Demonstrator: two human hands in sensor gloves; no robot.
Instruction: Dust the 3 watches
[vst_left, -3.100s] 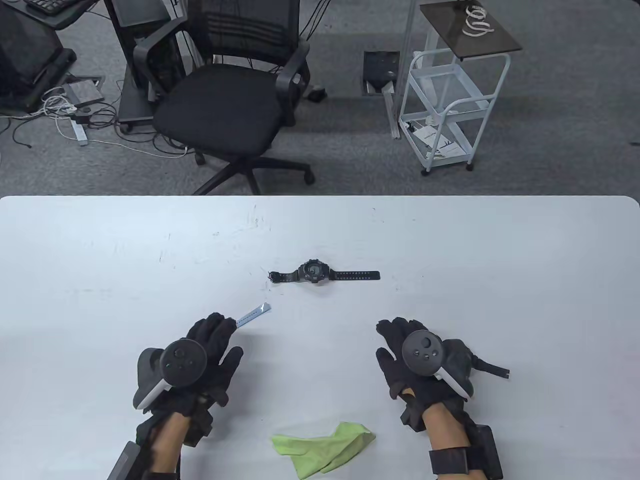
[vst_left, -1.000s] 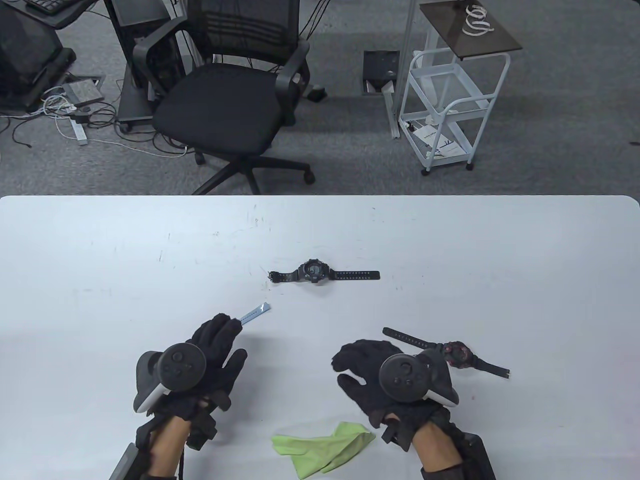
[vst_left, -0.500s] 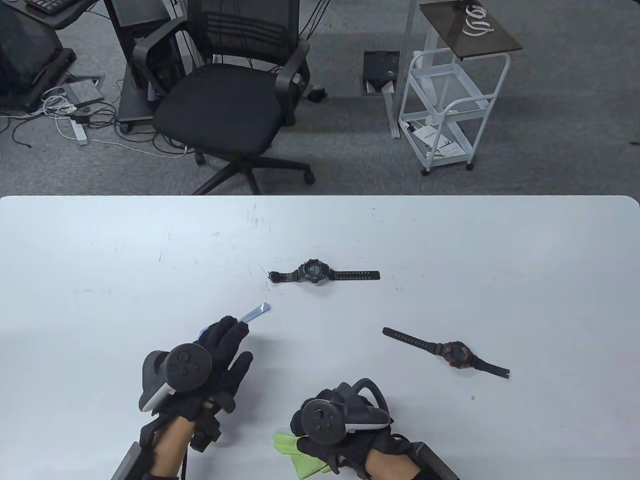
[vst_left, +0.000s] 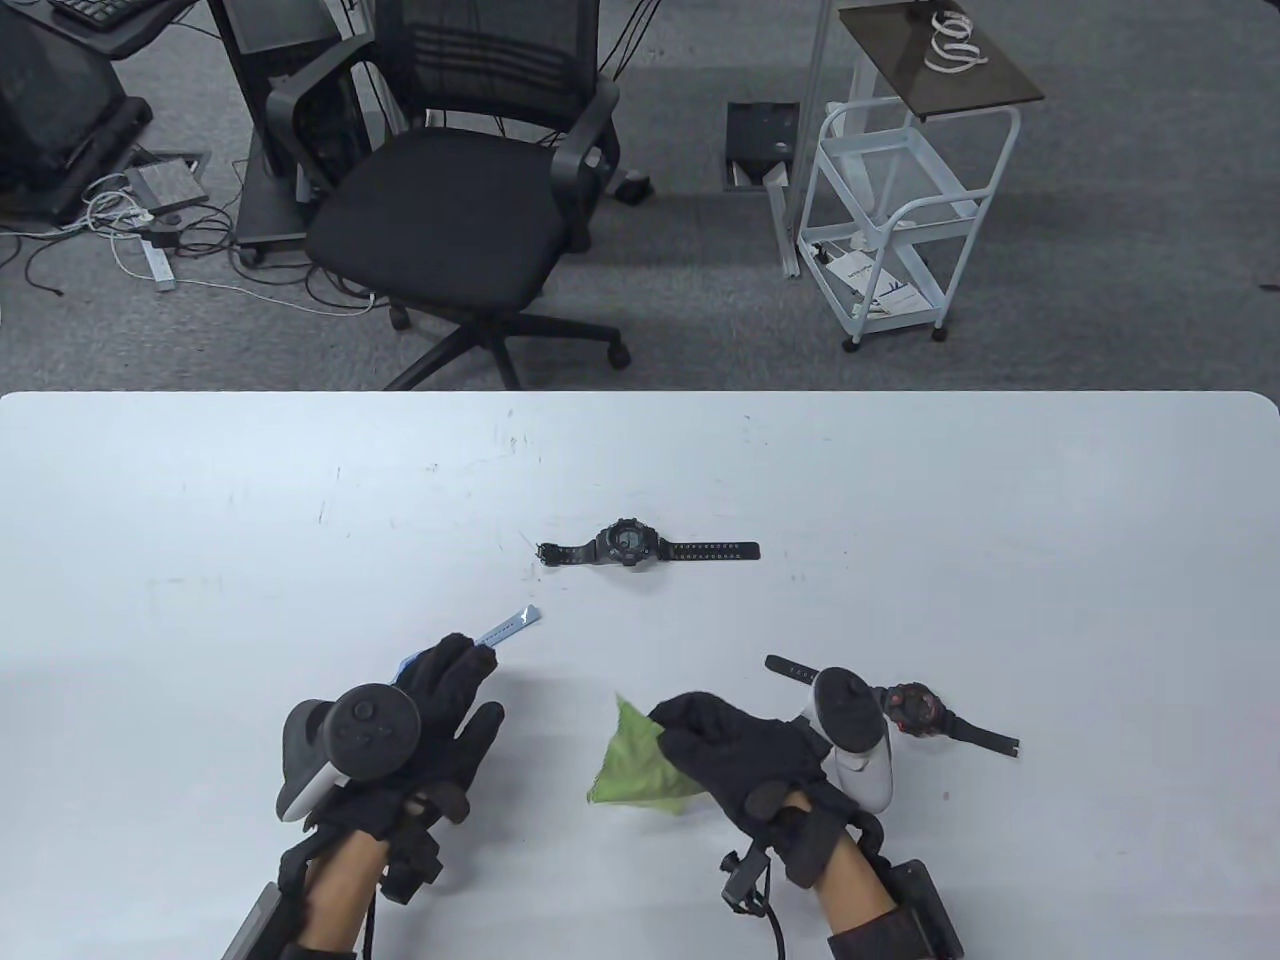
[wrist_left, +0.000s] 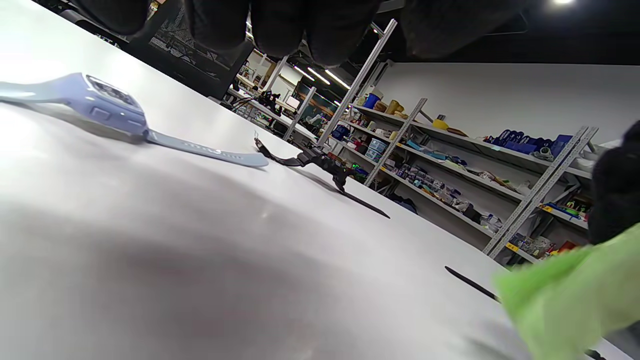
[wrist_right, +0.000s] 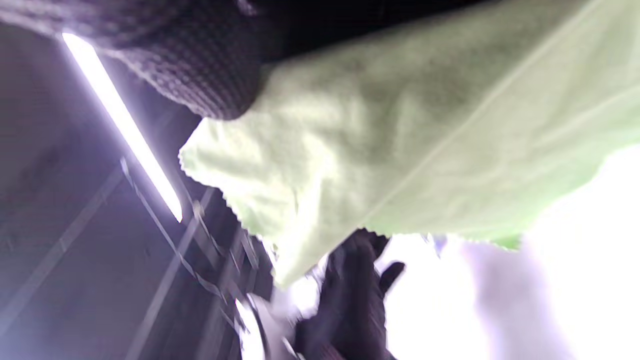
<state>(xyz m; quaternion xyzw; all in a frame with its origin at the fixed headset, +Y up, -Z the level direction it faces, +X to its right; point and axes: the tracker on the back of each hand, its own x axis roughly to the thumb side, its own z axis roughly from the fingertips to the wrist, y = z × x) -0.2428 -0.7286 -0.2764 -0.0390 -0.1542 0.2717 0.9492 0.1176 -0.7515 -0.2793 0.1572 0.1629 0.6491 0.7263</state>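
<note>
Above the smooth white table (vst_left: 900, 480), right hand (vst_left: 745, 760) fingers pinch a soft crumpled green cloth (vst_left: 630, 765).

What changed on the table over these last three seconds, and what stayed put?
The right hand left the red-faced watch, swung to the near edge, gripped the green cloth and lifted it toward the middle. The left hand kept covering the blue watch; the black watch never moved.
</note>
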